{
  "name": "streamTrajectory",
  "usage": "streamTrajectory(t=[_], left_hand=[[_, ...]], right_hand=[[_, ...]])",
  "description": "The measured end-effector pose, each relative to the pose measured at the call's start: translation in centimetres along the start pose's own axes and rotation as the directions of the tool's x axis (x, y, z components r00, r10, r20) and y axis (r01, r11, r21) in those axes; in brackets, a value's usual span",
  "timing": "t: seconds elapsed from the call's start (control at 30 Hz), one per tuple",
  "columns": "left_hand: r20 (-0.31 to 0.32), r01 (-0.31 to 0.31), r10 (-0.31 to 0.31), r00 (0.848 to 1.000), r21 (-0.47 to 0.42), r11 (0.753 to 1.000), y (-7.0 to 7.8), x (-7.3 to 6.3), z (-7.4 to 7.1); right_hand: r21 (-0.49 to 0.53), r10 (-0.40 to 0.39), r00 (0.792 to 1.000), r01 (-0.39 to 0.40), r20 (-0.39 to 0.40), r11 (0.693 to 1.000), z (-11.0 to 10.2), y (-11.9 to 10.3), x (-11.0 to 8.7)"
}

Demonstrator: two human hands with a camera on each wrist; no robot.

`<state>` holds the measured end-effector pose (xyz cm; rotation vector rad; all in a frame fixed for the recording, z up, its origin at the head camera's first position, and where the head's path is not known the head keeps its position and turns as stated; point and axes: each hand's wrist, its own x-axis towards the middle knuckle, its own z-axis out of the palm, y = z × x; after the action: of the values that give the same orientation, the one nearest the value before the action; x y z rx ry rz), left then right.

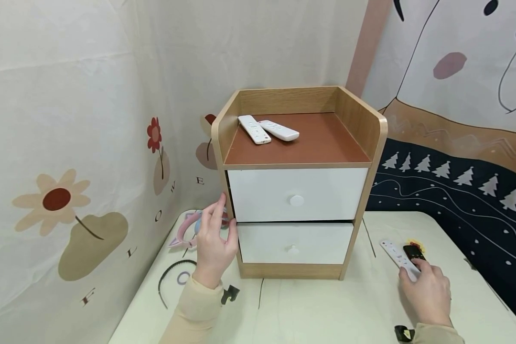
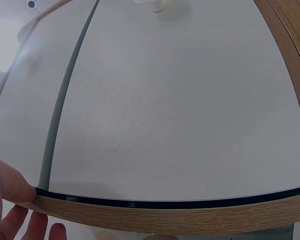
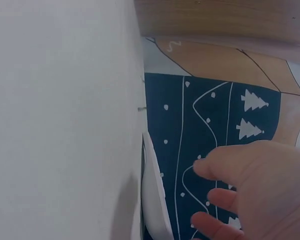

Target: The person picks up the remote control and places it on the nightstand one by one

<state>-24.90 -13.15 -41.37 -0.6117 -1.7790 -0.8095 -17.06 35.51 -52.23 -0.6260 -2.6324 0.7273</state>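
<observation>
A small wooden drawer cabinet (image 1: 348, 215) with two white drawer fronts stands on the table. My left hand (image 1: 215, 243) grips its left side panel; in the left wrist view the thumb (image 2: 15, 186) lies at the front of the wooden edge and the fingers are outside it. The upper drawer (image 1: 262, 196) and lower drawer (image 1: 266, 242) have round white knobs. At the right, my right hand (image 1: 430, 291) hovers over a white remote control (image 1: 396, 255). In the right wrist view its spread fingers look apart from the white remote (image 3: 156, 207). A black remote (image 1: 413, 252) lies beside it.
Two white remotes, one (image 1: 254, 130) touching the other (image 1: 281, 131), lie on the cabinet's brown top. Left of the cabinet are a pink headband (image 1: 185, 231), a black hairband (image 1: 163, 277) and a purple ring (image 1: 182, 277). A dark clip (image 1: 230, 294) lies near the left wrist. Printed cloth walls the table.
</observation>
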Motion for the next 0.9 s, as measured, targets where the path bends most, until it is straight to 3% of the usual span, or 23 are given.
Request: streamTrajectory(t=[0.27,0.9], left_hand=[[-0.004,-0.002,0.002,1.0,-0.007,1.0,0.0,0.0,0.0],[0.004,0.003,-0.003,1.0,0.0,1.0,-0.1,-0.1,0.1]], right_hand=[[-0.064,-0.008,1.0,0.01,0.021,0.998,0.3,0.7,0.0],[-0.095,0.017,1.0,-0.015,0.018,0.995,0.9,1.4,0.2]])
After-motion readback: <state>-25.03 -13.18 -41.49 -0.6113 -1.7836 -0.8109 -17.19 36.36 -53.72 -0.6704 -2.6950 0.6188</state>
